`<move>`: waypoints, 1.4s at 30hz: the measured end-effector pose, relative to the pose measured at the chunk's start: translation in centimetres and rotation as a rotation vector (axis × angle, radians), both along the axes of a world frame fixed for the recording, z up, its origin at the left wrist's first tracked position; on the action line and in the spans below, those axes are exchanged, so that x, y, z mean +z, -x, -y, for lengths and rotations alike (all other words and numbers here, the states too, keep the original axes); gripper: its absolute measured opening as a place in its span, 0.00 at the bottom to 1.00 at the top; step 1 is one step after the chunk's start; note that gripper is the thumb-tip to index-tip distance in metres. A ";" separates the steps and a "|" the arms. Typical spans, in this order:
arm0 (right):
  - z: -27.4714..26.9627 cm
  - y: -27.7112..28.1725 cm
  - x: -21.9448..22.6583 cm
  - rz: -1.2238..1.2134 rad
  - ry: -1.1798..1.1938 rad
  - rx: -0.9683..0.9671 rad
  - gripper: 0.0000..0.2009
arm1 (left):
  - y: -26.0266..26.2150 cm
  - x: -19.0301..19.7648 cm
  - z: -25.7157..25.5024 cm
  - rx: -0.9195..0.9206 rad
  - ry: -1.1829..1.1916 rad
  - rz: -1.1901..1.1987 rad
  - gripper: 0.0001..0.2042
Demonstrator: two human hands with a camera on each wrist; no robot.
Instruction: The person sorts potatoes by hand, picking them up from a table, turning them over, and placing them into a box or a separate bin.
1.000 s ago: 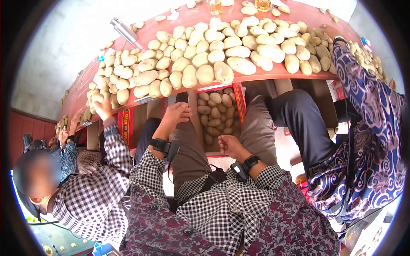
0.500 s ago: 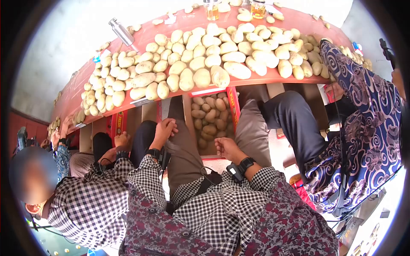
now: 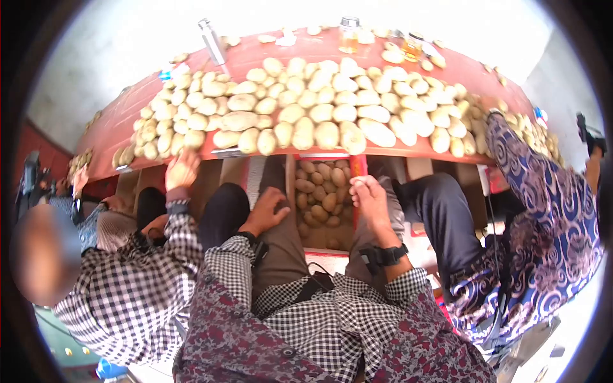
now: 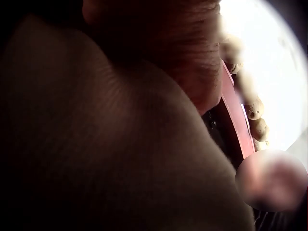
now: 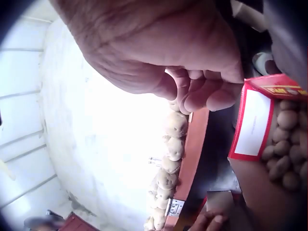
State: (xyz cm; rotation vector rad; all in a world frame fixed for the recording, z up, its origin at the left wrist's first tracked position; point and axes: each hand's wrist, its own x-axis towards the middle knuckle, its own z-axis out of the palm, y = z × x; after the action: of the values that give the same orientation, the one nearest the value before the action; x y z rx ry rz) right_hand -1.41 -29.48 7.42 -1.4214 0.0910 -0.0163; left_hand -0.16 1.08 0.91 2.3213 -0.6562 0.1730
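In the head view my left hand rests on my left thigh, its fingers bent loosely over the trouser cloth. My right hand is raised by the right side of a cardboard box of potatoes. Its fingers curl loosely in the right wrist view, with nothing in them. Beyond both hands, many pale potatoes lie packed on the red table. The left wrist view is mostly dark skin, and the left fingertips are hidden there.
A metal flask and glass jars of amber liquid stand at the table's back. To the left, a person in a checked shirt has a hand by the table edge. A person in a patterned blue shirt sits at right.
My left hand has come down onto my thigh. My right hand has lifted and moved forward and right. The left neighbour's hand dropped to the lap, then rose to the table edge.
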 end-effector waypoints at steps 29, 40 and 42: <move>-24.3 -16.0 8.2 0.612 1.273 0.151 0.23 | 0.1 -0.2 2.0 0.147 0.006 0.019 0.06; -15.8 -11.5 12.6 0.611 0.670 0.367 0.27 | -0.7 -2.6 1.4 0.165 0.051 0.120 0.06; -12.8 -7.8 11.1 0.422 0.371 0.458 0.25 | -0.9 -1.8 1.3 0.175 0.064 0.090 0.06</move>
State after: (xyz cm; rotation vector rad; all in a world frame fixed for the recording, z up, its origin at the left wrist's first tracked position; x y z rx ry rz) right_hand 6.42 -16.65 18.49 -1.7500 -0.6133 0.0471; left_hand 0.74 -0.19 -0.92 2.3185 -0.4833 0.3758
